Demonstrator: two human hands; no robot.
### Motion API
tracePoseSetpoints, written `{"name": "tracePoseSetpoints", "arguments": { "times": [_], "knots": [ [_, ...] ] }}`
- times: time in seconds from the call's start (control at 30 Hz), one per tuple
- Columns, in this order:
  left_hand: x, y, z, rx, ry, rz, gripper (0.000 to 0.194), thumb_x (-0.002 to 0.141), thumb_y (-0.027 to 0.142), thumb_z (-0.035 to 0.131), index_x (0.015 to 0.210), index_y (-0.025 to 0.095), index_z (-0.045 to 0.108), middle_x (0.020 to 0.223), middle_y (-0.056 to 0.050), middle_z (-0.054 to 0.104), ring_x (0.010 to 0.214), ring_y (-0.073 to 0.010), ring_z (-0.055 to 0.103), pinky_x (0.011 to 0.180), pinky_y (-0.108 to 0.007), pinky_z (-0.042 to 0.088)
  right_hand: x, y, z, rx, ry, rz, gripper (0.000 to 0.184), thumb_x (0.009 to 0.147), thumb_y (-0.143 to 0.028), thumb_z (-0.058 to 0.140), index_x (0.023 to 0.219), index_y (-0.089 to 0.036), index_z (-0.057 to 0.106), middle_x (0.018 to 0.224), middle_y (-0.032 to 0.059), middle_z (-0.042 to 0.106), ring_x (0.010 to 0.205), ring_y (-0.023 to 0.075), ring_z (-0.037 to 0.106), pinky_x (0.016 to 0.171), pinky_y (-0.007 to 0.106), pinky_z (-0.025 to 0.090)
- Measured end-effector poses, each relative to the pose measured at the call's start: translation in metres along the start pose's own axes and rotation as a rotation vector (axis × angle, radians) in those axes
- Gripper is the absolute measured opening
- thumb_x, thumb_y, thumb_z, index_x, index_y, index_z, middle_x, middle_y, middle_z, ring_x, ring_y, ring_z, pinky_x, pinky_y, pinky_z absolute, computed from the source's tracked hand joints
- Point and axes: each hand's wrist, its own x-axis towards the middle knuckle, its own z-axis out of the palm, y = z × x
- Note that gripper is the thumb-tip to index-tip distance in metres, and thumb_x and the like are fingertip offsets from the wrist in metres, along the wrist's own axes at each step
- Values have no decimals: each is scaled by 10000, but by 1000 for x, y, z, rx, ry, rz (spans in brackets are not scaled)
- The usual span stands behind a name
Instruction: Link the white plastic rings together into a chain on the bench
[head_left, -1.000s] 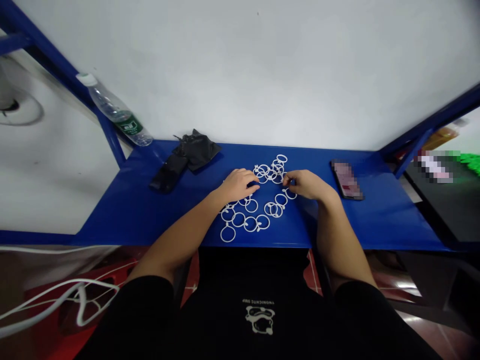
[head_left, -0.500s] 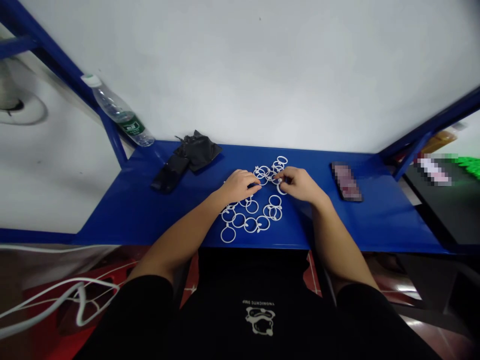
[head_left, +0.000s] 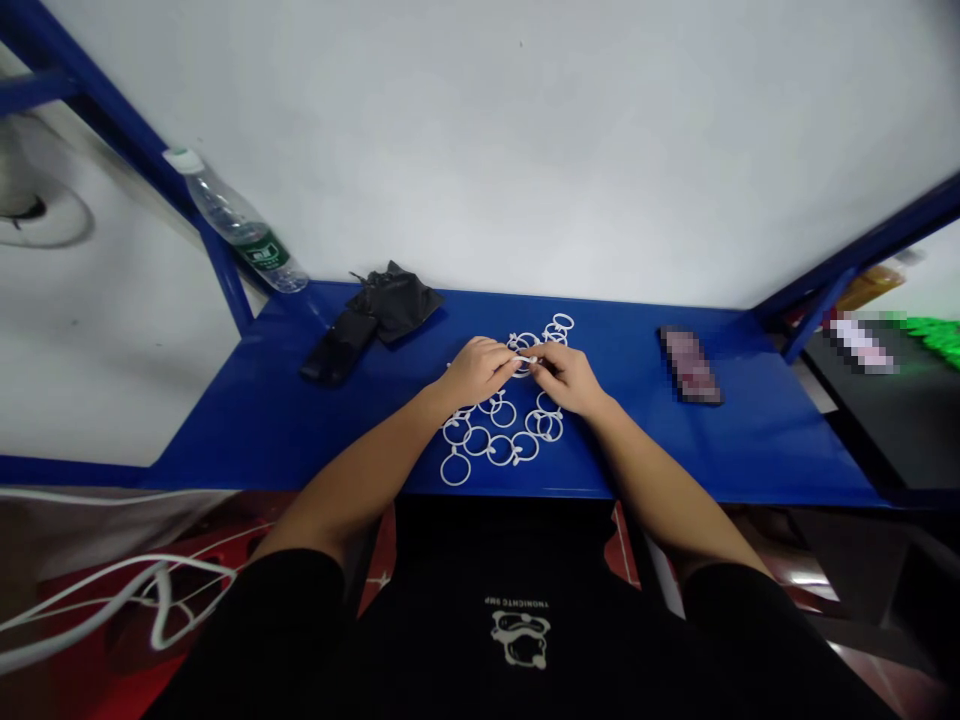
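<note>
Thin white plastic rings (head_left: 502, 450) with small tabs form a linked, curving chain on the blue tabletop. Both my hands meet above the middle of it. My left hand (head_left: 478, 372) pinches one white ring (head_left: 525, 359) between thumb and fingers. From the other side my right hand (head_left: 565, 377) has its thumb and forefinger closed on the same ring, close to its small tab. Behind my fingers more rings (head_left: 562, 322) lie toward the wall, partly covered by the hands. One ring (head_left: 455, 466) sits at the chain's near left end.
A black plastic bag (head_left: 401, 303) and a dark flat object (head_left: 339, 347) lie at the back left. Near them a clear bottle (head_left: 238, 226) leans in the corner. On the right is a phone (head_left: 688, 365) with a blurred screen. The blue table (head_left: 247, 425) meets a white wall.
My right hand has moved left, off the rings at the right, and now meets my left hand at one ring. My left hand has stayed nearly in place.
</note>
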Motion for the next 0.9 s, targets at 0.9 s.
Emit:
{"name": "tracePoseSetpoints", "arguments": {
  "times": [0.9],
  "knots": [
    [-2,-27,-11,88,-12,-179,245,1054,402,637,1134,222,783,1034,-63,798,961,-239,701,919,-426,499,4,19,-20,-213,318,183,352,944,-247,603,1271,-237,735,1243,124,729,836,224,684,826,422,599]
  ]
}}
